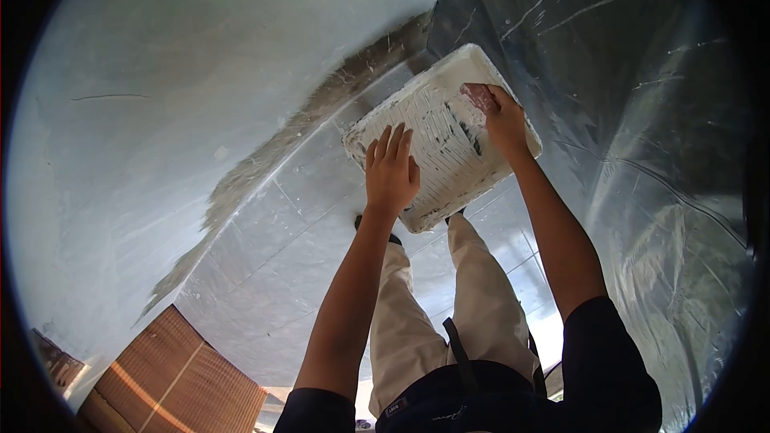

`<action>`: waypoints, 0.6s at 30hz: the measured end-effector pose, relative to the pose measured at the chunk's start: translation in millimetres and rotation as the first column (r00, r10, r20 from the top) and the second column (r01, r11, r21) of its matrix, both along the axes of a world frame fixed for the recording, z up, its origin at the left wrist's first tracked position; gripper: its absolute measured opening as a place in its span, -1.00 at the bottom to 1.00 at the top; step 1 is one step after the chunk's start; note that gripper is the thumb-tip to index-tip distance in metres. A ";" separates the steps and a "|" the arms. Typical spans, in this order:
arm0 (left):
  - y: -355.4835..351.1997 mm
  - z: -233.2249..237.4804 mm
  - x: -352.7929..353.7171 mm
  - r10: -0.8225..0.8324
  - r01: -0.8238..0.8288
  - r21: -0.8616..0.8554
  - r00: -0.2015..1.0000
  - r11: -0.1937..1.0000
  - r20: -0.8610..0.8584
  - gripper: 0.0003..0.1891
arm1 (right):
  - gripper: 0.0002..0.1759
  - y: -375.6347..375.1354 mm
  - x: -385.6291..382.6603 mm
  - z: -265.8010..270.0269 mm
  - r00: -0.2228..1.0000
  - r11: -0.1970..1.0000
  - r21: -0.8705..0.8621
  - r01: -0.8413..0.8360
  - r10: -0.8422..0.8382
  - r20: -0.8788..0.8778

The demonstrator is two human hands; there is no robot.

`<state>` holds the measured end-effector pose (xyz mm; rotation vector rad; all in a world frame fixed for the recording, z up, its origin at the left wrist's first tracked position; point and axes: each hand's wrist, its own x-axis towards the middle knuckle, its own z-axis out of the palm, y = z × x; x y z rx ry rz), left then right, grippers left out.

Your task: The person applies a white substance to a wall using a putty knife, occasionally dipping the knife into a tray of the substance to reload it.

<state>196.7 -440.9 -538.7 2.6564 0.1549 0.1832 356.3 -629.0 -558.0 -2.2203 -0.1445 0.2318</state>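
A paint tray (437, 180) smeared with white paint lies on the floor in front of my feet, its ribbed slope toward the left and a deeper end at the upper right. My right hand (506, 122) is closed on a reddish, paint-marked object (480, 99) over the tray's right side; what exactly it is I cannot make out. Over the tray's lower left part is my left hand (391, 170), its fingers extended and nothing in them. Whether it touches the tray is unclear.
A wall (184, 72), pale with a rough brown-grey strip along its base, rises at the left. Paint-spattered plastic sheeting (642, 136) hangs or lies on the right. Grey tiles (273, 248) cover the floor. Brown corrugated material (172, 377) is at the lower left.
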 end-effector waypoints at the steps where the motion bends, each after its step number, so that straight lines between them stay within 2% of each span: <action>1: -0.2 -3.3 -3.6 -0.008 0.008 -0.001 1.000 1.000 -0.011 -0.47 | -0.67 -0.3 0.1 -0.5 0.999 1.000 -0.028 -0.004 0.005 0.041; 4: 1.2 -11.5 -9.1 -0.008 0.008 0.008 1.000 1.000 -0.020 -0.45 | -0.67 0.2 6.0 -11.0 0.994 0.996 -0.088 -0.011 0.021 0.107; 7: 2.7 -17.7 -15.4 0.011 -0.010 0.011 0.999 1.000 -0.036 -0.42 | -0.67 3.5 14.3 -23.6 0.989 0.998 -0.062 -0.031 0.039 0.142; 10: 1.5 -21.8 -24.2 0.050 -0.048 0.024 0.996 0.999 -0.080 -0.33 | -0.67 6.2 17.0 -26.5 0.995 0.997 -0.046 -0.056 0.059 0.080; 12: 1.6 -23.7 -31.2 0.148 -0.145 0.042 0.984 0.989 -0.094 -0.30 | -0.67 8.4 18.4 -24.2 0.993 0.997 -0.054 -0.058 0.063 0.104; 16: -1.0 -27.3 -40.6 0.224 -0.225 -0.005 0.969 0.974 -0.103 -0.22 | -0.67 6.6 19.9 -34.1 0.983 0.995 -0.095 -0.021 0.038 0.177; 18: -3.5 -30.3 -44.0 0.279 -0.281 0.002 0.952 0.960 -0.126 -0.20 | -0.66 4.0 20.0 -36.9 0.988 0.998 -0.058 -0.008 0.017 0.152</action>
